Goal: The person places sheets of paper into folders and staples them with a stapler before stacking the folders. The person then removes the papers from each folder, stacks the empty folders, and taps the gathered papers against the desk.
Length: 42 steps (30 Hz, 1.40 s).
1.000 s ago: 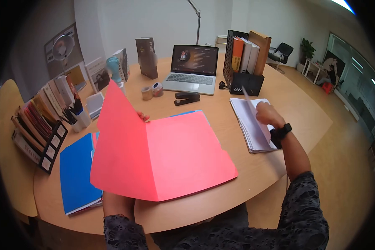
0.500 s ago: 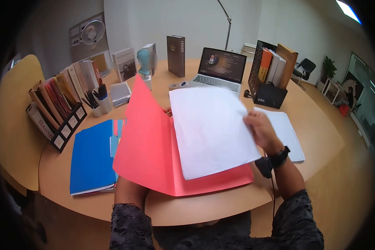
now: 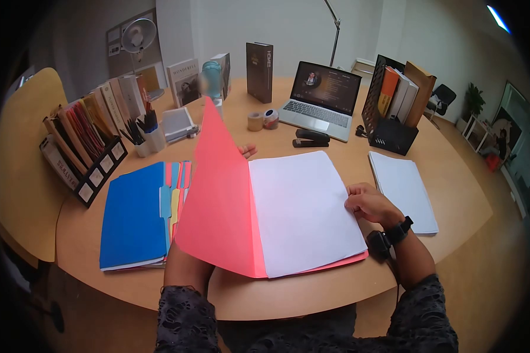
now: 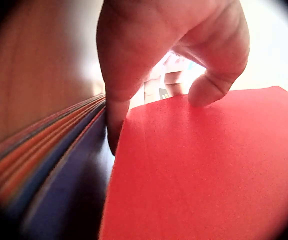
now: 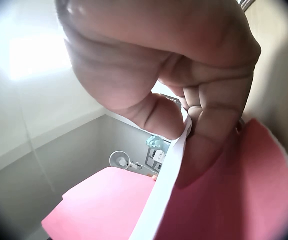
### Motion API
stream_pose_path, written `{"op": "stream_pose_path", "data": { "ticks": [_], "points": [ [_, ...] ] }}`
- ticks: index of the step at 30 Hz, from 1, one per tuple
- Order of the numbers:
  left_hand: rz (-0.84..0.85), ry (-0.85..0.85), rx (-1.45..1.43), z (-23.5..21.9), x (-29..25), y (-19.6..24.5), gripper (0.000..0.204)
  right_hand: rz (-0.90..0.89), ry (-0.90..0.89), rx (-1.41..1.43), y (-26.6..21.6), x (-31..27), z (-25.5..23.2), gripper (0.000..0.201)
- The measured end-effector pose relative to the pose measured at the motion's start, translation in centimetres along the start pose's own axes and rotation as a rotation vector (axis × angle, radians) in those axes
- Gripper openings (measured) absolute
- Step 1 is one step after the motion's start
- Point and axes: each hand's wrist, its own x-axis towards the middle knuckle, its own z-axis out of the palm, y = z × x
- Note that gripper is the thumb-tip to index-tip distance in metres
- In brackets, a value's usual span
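Note:
A pink folder (image 3: 218, 200) lies on the desk with its left cover raised. Most of my left hand (image 4: 174, 40) is hidden behind that cover in the head view, where only fingertips (image 3: 248, 151) show past the far edge. In the left wrist view it grips the folder's edge, thumb lying against the cover. White paper (image 3: 306, 212) rests over the folder's right half. Its right edge is pinched between the thumb and fingers of my right hand (image 3: 372, 204), as the right wrist view shows up close.
Left of the folder is a stack of folders topped by a blue one (image 3: 132, 217). A paper stack (image 3: 403, 191) lies on the right. Behind are a stapler (image 3: 311, 138), tape rolls (image 3: 255, 122), a laptop (image 3: 321, 100), a pen holder (image 3: 150, 141) and file racks (image 3: 394, 135).
My right hand has brought paper from the right-hand stack leftward and lowered it onto the open folder. My left hand stays at the raised cover. The head view has turned slightly.

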Motion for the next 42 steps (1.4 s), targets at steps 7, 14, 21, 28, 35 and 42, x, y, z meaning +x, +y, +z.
{"op": "stream_pose_path", "data": {
  "ticks": [7,14,21,28,35,42],
  "points": [
    [-0.039,-0.007,-0.002,0.2,0.3,0.0,0.021,-0.068,0.086,-0.104,-0.1,0.0,1.3,0.015],
    [-0.074,-0.017,0.002,0.8,0.5,0.3,0.021,-0.105,0.150,-0.158,0.8,0.7,1.1,0.015],
    [-0.112,-0.027,0.000,1.1,0.8,0.3,0.021,-0.117,0.181,-0.146,0.6,0.4,1.7,0.011],
    [-0.153,-0.040,-0.001,1.4,1.1,0.3,0.021,-0.180,0.168,-0.122,0.9,0.8,2.3,0.014],
    [-0.190,-0.049,-0.006,1.4,1.4,0.3,0.021,-0.056,0.174,-0.280,-0.9,-0.3,2.8,0.021],
    [-0.231,-0.057,-0.013,1.4,1.6,0.1,0.021,-0.074,0.176,-0.265,-0.9,-0.3,3.1,0.026]
  ]
}}
